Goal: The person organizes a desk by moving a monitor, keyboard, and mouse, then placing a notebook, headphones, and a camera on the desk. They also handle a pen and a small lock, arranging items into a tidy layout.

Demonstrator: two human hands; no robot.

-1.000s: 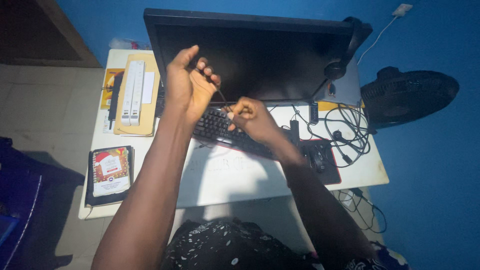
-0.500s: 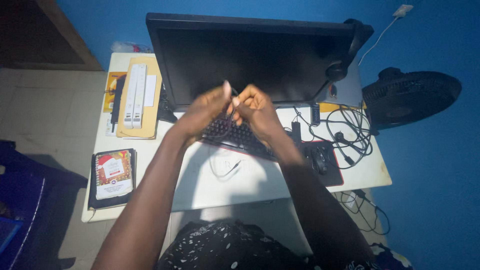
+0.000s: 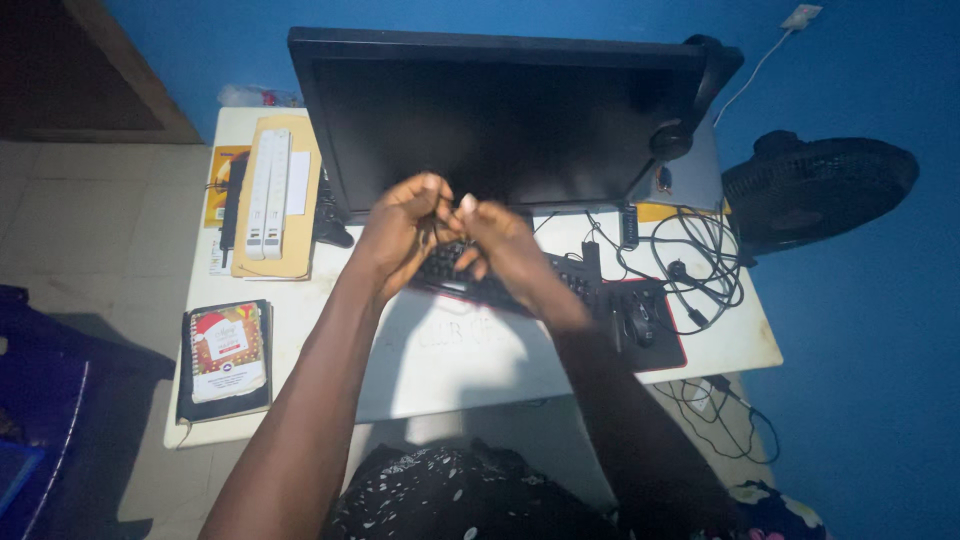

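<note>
The left hand [image 3: 405, 232] was curled shut with its fingers pinching a thin dark cable [image 3: 437, 232], and the right hand [image 3: 500, 245] met it fingertip to fingertip, gripping the same cable. Both hovered above the black keyboard [image 3: 500, 283], just in front of the dark monitor [image 3: 500, 115]. The cable was barely visible between the hands. On the white table [image 3: 440, 360] lay a notebook [image 3: 226, 352] to the left and a mouse [image 3: 638, 322] to the right.

Thin cable [image 3: 437, 232] between blurred hands barely discernible; keyboard [image 3: 560, 280] partly hidden.
</note>
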